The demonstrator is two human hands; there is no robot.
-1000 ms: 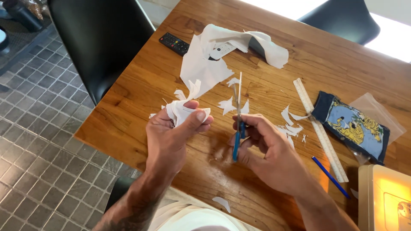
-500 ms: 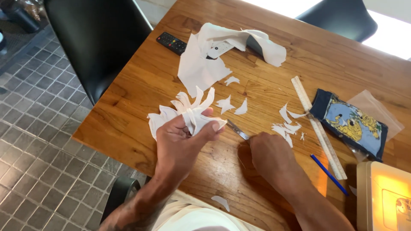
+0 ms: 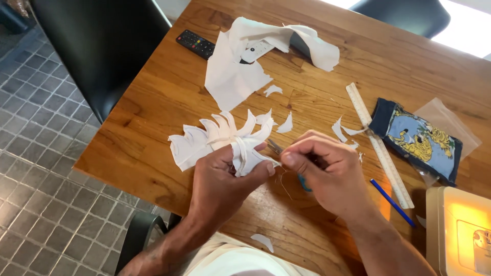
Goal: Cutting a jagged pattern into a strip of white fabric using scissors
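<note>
Left hand (image 3: 225, 179) pinching white petal-cut fabric bundle (image 3: 220, 140), fanned, bound at middle; right hand (image 3: 327, 171) fingertips pinched at it

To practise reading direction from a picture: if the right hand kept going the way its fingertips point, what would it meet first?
Probably the bunched white cut fabric pinched in the left hand; the right hand points left and already seems to touch it.

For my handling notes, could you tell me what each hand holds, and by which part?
The left hand pinches the white petal-cut fabric bunch at its gathered base. The right hand covers blue-handled scissors; its fingertips meet that base.
</note>
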